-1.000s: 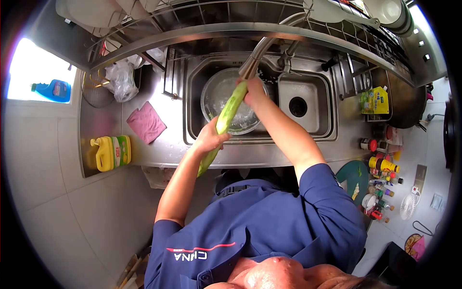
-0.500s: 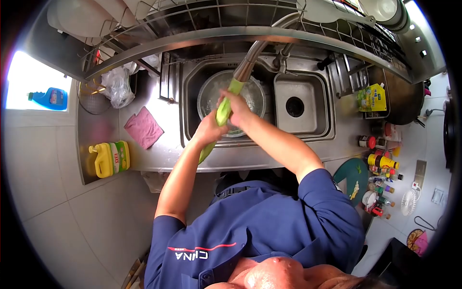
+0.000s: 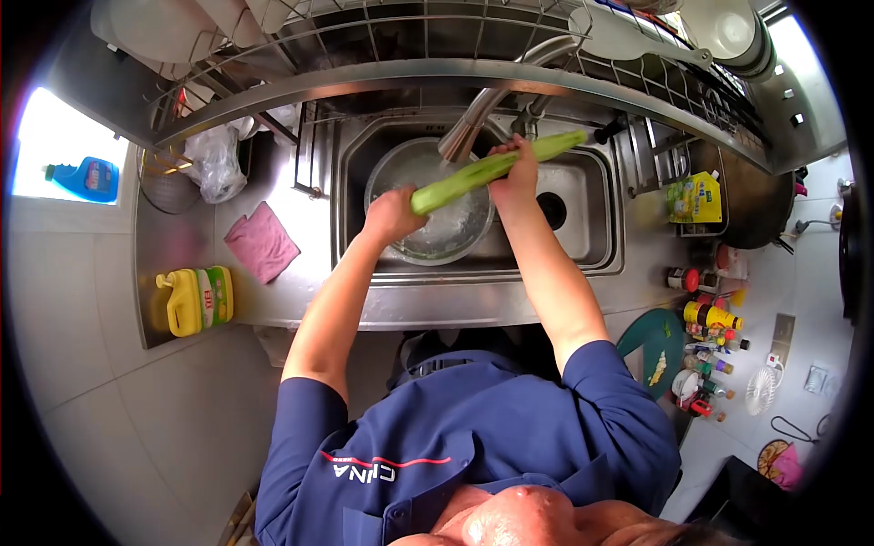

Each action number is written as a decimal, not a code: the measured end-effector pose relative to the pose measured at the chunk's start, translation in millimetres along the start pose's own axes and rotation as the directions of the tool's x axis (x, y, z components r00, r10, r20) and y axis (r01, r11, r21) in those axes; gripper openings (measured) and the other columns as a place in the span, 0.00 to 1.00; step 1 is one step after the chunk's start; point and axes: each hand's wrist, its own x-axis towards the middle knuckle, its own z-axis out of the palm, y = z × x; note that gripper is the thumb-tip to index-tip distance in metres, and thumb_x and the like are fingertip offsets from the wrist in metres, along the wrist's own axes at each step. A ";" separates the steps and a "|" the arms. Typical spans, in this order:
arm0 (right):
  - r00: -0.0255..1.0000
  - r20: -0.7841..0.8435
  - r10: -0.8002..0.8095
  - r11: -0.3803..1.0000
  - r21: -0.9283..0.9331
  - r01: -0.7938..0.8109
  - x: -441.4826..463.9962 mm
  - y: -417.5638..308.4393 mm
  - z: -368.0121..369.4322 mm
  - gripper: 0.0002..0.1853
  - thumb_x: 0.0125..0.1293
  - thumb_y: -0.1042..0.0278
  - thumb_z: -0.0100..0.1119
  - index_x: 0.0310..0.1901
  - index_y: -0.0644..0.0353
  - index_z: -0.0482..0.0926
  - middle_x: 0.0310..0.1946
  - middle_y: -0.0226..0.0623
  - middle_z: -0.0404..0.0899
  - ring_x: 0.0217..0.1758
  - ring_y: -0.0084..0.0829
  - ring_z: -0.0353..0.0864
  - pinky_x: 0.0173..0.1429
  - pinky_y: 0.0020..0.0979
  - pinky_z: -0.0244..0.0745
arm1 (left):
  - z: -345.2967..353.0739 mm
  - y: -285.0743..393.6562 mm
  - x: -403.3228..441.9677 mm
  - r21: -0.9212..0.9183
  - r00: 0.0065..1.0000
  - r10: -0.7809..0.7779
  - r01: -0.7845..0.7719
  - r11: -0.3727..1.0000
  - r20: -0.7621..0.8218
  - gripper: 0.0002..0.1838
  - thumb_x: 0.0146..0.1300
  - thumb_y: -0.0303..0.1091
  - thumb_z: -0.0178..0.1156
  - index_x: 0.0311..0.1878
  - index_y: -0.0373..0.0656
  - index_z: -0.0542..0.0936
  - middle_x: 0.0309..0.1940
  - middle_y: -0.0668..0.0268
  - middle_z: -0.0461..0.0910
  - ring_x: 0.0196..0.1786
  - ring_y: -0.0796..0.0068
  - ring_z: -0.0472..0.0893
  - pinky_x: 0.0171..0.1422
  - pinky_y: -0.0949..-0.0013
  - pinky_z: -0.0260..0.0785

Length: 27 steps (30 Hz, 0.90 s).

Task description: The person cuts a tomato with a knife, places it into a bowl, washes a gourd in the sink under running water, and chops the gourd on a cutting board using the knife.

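A long, pale-green vegetable lies slantwise over the sink, its right end higher in the view; its exact kind is unclear. My left hand is closed round its lower-left end. Farther along, my right hand grips it right of the middle, with the far end sticking out past the fingers. Beneath it a clear round basin with water sits in the left sink bowl. The metal faucet hangs just above the vegetable, its spout close to it.
The smaller right sink bowl has a dark drain. Left on the counter are a pink cloth and a yellow jug. A dish rack crosses overhead. To the right are several bottles and a green board.
The vegetable has swung from a steep slant beneath the spout to a flatter one reaching over the right bowl. My hands have spread apart along it, the right moving rightward and up.
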 end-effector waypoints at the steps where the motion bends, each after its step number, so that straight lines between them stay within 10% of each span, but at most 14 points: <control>1: 0.998 0.012 -0.062 0.998 0.029 0.062 1.6 -6.8 -0.6 0.07 0.68 0.69 0.59 0.33 0.54 0.71 0.27 0.26 0.69 0.31 0.26 0.73 0.45 0.34 0.77 | 3.4 4.2 7.0 0.007 0.997 0.011 -0.011 1.000 -0.073 0.28 0.50 0.45 0.74 0.55 0.47 0.81 0.44 0.53 0.86 0.50 0.50 0.85 0.53 0.50 0.77; 8: 0.995 0.048 -0.086 0.994 0.073 0.082 -1.6 -13.7 -3.5 0.04 0.66 0.72 0.56 0.35 0.52 0.71 0.29 0.28 0.70 0.32 0.27 0.73 0.46 0.35 0.77 | 38.2 85.3 55.0 -0.020 0.819 0.292 -0.347 0.938 -0.493 0.23 0.51 0.40 0.73 0.52 0.48 0.82 0.38 0.53 0.85 0.40 0.46 0.86 0.45 0.48 0.79; 11: 0.975 0.010 -0.223 0.974 0.035 0.223 6.3 -36.0 0.0 0.06 0.68 0.70 0.50 0.31 0.53 0.70 0.24 0.25 0.68 0.29 0.27 0.72 0.47 0.34 0.76 | 34.0 73.9 58.1 0.122 0.860 0.335 -0.312 0.942 -0.385 0.24 0.51 0.39 0.71 0.52 0.46 0.82 0.37 0.52 0.85 0.40 0.46 0.86 0.46 0.48 0.79; 19: 0.971 -0.075 -0.227 0.951 0.198 0.238 17.6 -70.3 -10.0 0.08 0.65 0.70 0.52 0.28 0.52 0.69 0.24 0.25 0.71 0.29 0.25 0.73 0.46 0.33 0.78 | 27.8 24.9 72.5 -0.014 0.945 0.089 -0.098 0.995 -0.314 0.19 0.54 0.32 0.66 0.52 0.43 0.80 0.46 0.49 0.83 0.48 0.45 0.83 0.51 0.50 0.78; 22: 0.975 -0.109 -0.194 0.952 0.217 0.214 20.3 -68.4 -13.7 0.08 0.65 0.70 0.53 0.28 0.53 0.69 0.24 0.25 0.70 0.29 0.25 0.72 0.46 0.33 0.78 | 60.8 2.8 91.5 -0.140 0.784 0.006 -0.119 0.983 -0.621 0.24 0.56 0.31 0.66 0.58 0.43 0.78 0.53 0.50 0.80 0.52 0.50 0.83 0.54 0.53 0.78; 24: 0.978 -0.102 -0.181 0.956 0.217 0.200 19.5 -69.0 -18.5 0.07 0.65 0.71 0.53 0.28 0.53 0.69 0.24 0.26 0.70 0.29 0.26 0.72 0.46 0.33 0.78 | 63.8 9.7 88.4 -0.965 0.919 -0.364 -0.057 0.256 -0.150 0.31 0.58 0.31 0.66 0.67 0.46 0.72 0.55 0.55 0.78 0.57 0.58 0.80 0.59 0.55 0.77; 25: 0.974 -0.108 -0.198 0.956 0.196 0.216 10.8 -68.7 -16.0 0.07 0.65 0.71 0.54 0.29 0.53 0.70 0.25 0.26 0.70 0.29 0.26 0.72 0.46 0.33 0.78 | 60.5 12.6 83.6 -0.966 0.918 -0.367 -0.055 0.254 -0.149 0.31 0.58 0.31 0.66 0.67 0.46 0.72 0.55 0.55 0.78 0.57 0.58 0.80 0.59 0.55 0.77; 27: 0.971 -0.108 -0.213 0.958 0.172 0.229 1.7 -66.9 -18.4 0.06 0.64 0.71 0.54 0.30 0.54 0.70 0.25 0.26 0.71 0.30 0.26 0.72 0.47 0.33 0.78 | 52.1 18.1 75.0 -0.858 0.934 -0.347 -0.109 -0.502 0.084 0.27 0.66 0.33 0.63 0.68 0.48 0.70 0.54 0.61 0.75 0.51 0.60 0.80 0.61 0.55 0.76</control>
